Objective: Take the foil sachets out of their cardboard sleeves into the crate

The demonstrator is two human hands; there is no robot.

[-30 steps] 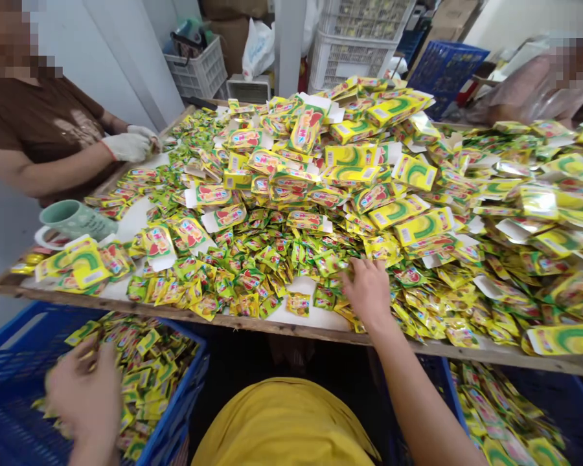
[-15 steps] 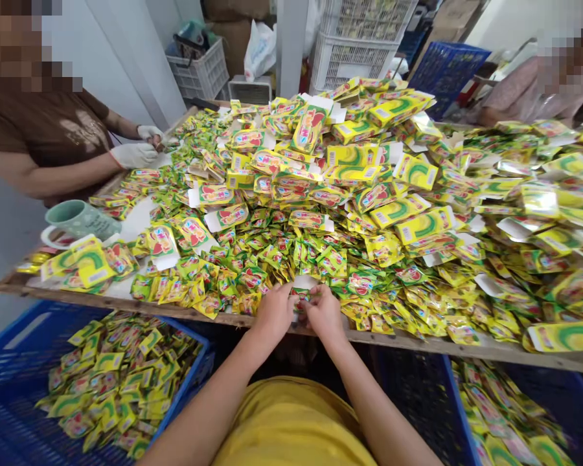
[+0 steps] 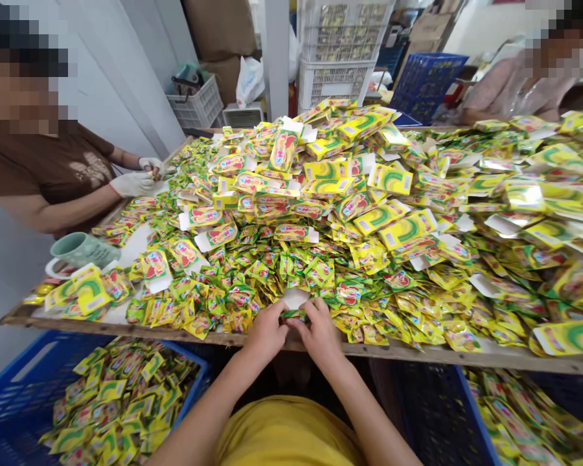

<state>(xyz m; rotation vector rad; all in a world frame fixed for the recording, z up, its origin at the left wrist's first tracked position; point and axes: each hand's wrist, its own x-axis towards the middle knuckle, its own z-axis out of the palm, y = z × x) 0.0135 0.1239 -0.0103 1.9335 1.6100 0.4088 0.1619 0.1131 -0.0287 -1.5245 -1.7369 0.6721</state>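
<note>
Both of my hands meet at the front edge of the table. My left hand [image 3: 267, 331] is closed, its thumb and fingers pinching one end of a small green packet [image 3: 294, 314]. On the other end, my right hand [image 3: 319, 329] pinches the same packet, which is mostly hidden by fingers. A bare white patch of tabletop [image 3: 295, 298] shows just beyond the fingertips. Around it lie loose green packets [image 3: 320, 272] and yellow packets [image 3: 194, 320]. Behind them rises a heap of yellow printed cartons [image 3: 328, 171], several with open white flaps.
Blue crates with filled cartons stand below the table, one at left [image 3: 34, 362] and one at right [image 3: 476, 401]. A green mug [image 3: 80, 249] is at the table's left end. A gloved co-worker [image 3: 131, 184] works at left; another person [image 3: 510, 84] sits at far right.
My view has shifted, with the table scene sliding slightly left and down at its near edge. My fingers have drawn together on the green packet. The gloved co-worker's hands remain close together.
</note>
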